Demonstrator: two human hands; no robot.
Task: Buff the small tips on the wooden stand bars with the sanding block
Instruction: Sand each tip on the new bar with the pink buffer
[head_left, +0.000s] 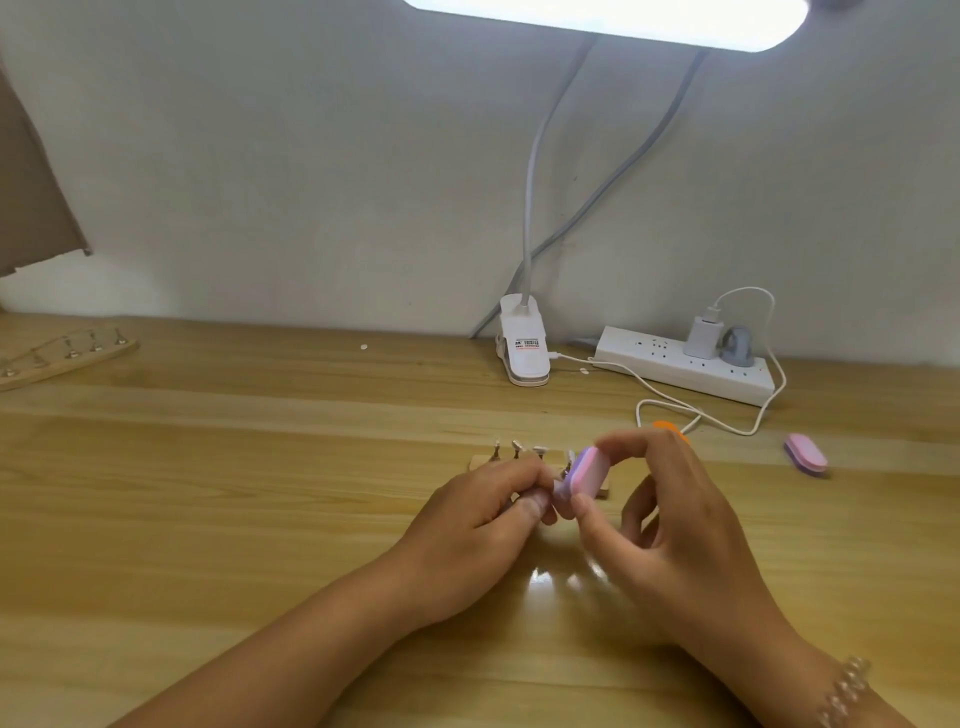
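While the oval sanding block (584, 475), a soft-looking pad with a pink face over a lilac layer and rounded ends, tilts above the glossy wood-grain table (208, 519), the right hand (675, 525) pinches it between thumb and curled forefinger. The left hand (478, 525) curls its fingers, thumb and forefinger pinching a small tip (543, 500) against the block's lower end; blur hides its shape. Just behind lies a pale wooden stand bar (480, 461), its thin metal pegs carrying pale tips (518, 445). A second stand bar (67, 356) lies far left, a second pink block (805, 453) far right.
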